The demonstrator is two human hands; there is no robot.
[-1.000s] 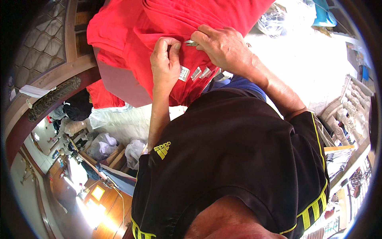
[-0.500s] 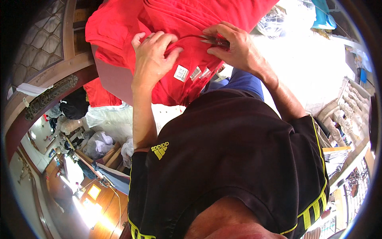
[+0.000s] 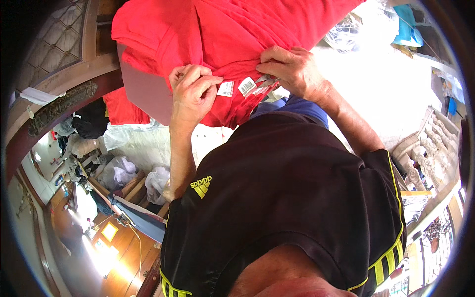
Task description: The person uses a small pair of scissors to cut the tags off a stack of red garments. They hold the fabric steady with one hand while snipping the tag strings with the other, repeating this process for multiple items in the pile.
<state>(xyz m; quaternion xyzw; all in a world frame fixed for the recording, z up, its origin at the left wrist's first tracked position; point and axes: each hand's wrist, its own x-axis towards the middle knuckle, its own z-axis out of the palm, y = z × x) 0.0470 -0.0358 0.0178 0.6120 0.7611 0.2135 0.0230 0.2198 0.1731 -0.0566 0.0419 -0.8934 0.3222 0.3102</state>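
Red garments (image 3: 237,32) lie in a heap at the top, layered over a mauve surface (image 3: 144,96). My left hand (image 3: 192,96) is closed, its thumb and fingertip pinching the red cloth beside a white printed label (image 3: 225,89). My right hand (image 3: 299,74) is closed too, its fingertips on the cloth's edge. Small metal snips (image 3: 264,78) are tucked in that hand, their blades pointing left, close to a second white label (image 3: 246,86). The handles are hidden by the palm.
More red cloth (image 3: 127,110) hangs at the left, beside a dark bundle (image 3: 91,126). Plastic bags (image 3: 118,171) sit in a wooden frame at lower left. Clear plastic wrap (image 3: 346,32) and a blue item (image 3: 408,27) lie at upper right. A carved balustrade (image 3: 430,153) stands at the right.
Both hands have moved lower on the picture, nearer my body, and the cloth has shifted with new folds. The snips' blades now lie down by the labels.
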